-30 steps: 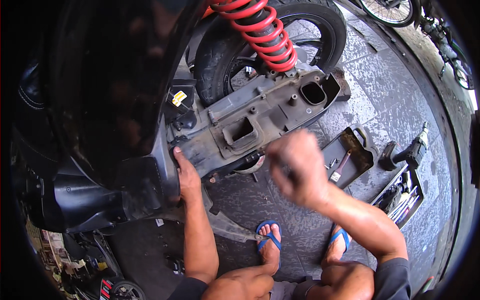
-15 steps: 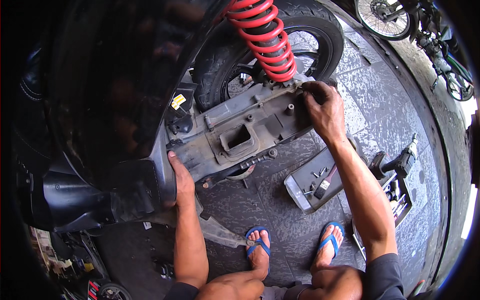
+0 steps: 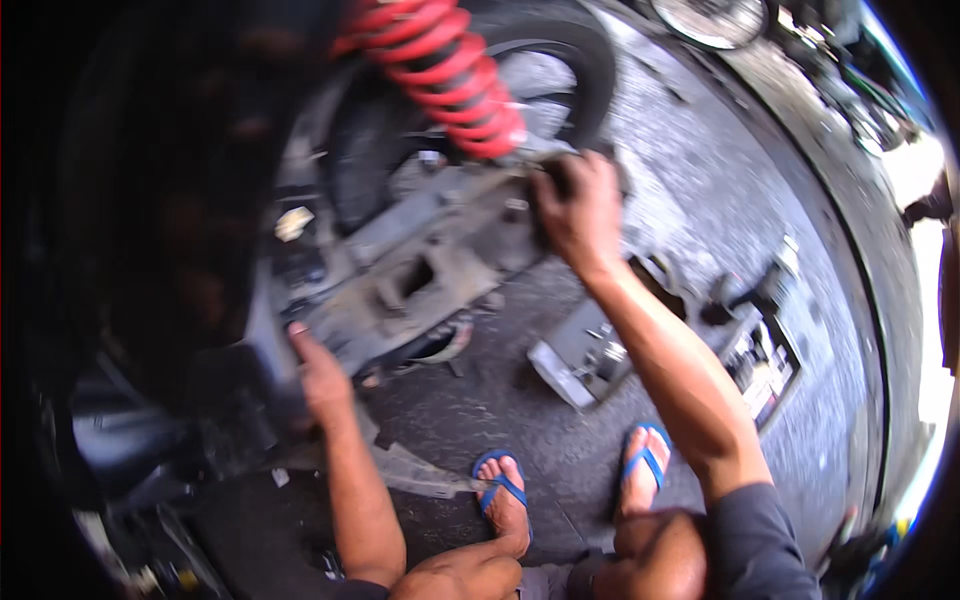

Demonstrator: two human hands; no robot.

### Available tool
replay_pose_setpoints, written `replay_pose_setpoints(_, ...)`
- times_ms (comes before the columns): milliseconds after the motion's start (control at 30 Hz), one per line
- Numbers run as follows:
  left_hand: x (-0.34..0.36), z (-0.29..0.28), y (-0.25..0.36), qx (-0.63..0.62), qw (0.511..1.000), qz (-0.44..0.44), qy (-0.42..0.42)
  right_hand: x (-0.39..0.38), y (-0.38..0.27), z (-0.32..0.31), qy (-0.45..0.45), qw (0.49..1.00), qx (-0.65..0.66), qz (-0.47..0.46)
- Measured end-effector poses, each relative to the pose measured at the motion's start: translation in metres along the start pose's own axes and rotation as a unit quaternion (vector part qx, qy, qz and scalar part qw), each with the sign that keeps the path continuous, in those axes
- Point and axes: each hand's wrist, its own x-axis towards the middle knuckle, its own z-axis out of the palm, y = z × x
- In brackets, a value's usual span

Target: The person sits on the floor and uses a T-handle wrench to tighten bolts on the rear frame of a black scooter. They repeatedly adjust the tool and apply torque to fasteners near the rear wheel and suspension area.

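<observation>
Both hands clamp grimy grey plastic panel [image 3: 420, 285]: left hand [image 3: 322, 375] near end, right hand [image 3: 578, 210] far end.

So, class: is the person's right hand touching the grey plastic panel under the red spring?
Touching. The head view shows the right hand with its fingers curled over the far end of the grey plastic panel, just below the red spring.

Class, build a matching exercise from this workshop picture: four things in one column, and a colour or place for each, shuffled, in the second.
1 coil spring
2 sandals
3 left hand
4 right hand

a on the grey panel's near end
b red
c blue straps
d on the panel's far end, below the spring

Pairs: 1-b, 2-c, 3-a, 4-d
</observation>
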Motion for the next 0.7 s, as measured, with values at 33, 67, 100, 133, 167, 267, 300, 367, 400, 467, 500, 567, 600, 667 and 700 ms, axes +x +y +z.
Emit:
replay_pose_setpoints(33, -0.004, 0.0, 0.001, -0.007, 0.999, -0.034, -0.024, 0.002, 0.002, 0.003, -0.011, 1.0, -0.004, 0.0)
replay_pose_setpoints(67, -0.002, 0.001, 0.001, -0.027, 0.999, 0.001, 0.022, 0.0, 0.003, 0.005, -0.004, 0.999, -0.032, -0.006)
replay_pose_setpoints(100, 0.001, 0.002, 0.0, -0.052, 0.997, 0.01, 0.047, 0.0, 0.004, 0.006, -0.005, 0.999, -0.041, 0.005)
replay_pose_setpoints(133, 0.01, 0.006, 0.0, -0.096, 0.986, 0.09, 0.102, -0.001, 0.004, 0.008, 0.019, 1.0, -0.017, 0.012)
replay_pose_setpoints(167, 0.019, 0.008, -0.002, -0.106, 0.955, 0.215, 0.175, -0.002, 0.003, 0.008, 0.041, 0.999, -0.001, 0.005)
replay_pose_setpoints(267, 0.036, 0.017, -0.022, -0.109, 0.933, 0.283, 0.195, -0.004, 0.001, 0.006, 0.029, 0.999, 0.003, 0.013)
replay_pose_setpoints(300, 0.04, 0.018, -0.027, -0.092, 0.92, 0.319, 0.21, -0.005, 0.0, 0.005, 0.014, 0.999, 0.007, 0.028)
replay_pose_setpoints(367, 0.045, 0.022, -0.035, -0.103, 0.926, 0.305, 0.194, -0.004, -0.001, 0.005, 0.01, 0.997, 0.039, 0.06)
replay_pose_setpoints(400, 0.046, 0.023, -0.036, -0.107, 0.927, 0.302, 0.197, -0.004, -0.001, 0.005, 0.035, 0.997, 0.039, 0.049)
replay_pose_setpoints(467, 0.045, 0.023, -0.036, -0.107, 0.924, 0.309, 0.198, -0.004, -0.001, 0.008, 0.048, 0.997, 0.039, 0.054)
replay_pose_setpoints(500, 0.045, 0.023, -0.035, -0.106, 0.93, 0.291, 0.197, -0.004, -0.001, 0.009, 0.05, 0.996, 0.044, 0.052)
replay_pose_setpoints(567, 0.044, 0.022, -0.033, -0.09, 0.923, 0.308, 0.211, -0.005, -0.001, 0.011, 0.048, 0.997, 0.046, 0.048)
replay_pose_setpoints(600, 0.045, 0.021, -0.032, -0.091, 0.926, 0.302, 0.206, -0.005, -0.001, 0.012, 0.046, 0.997, 0.043, 0.046)
replay_pose_setpoints(667, 0.046, 0.021, -0.032, -0.084, 0.922, 0.314, 0.209, -0.007, 0.0, 0.011, 0.049, 0.997, 0.047, 0.044)
replay_pose_setpoints(700, 0.047, 0.02, -0.033, -0.083, 0.927, 0.304, 0.204, -0.008, 0.0, 0.01, 0.052, 0.997, 0.049, 0.039)
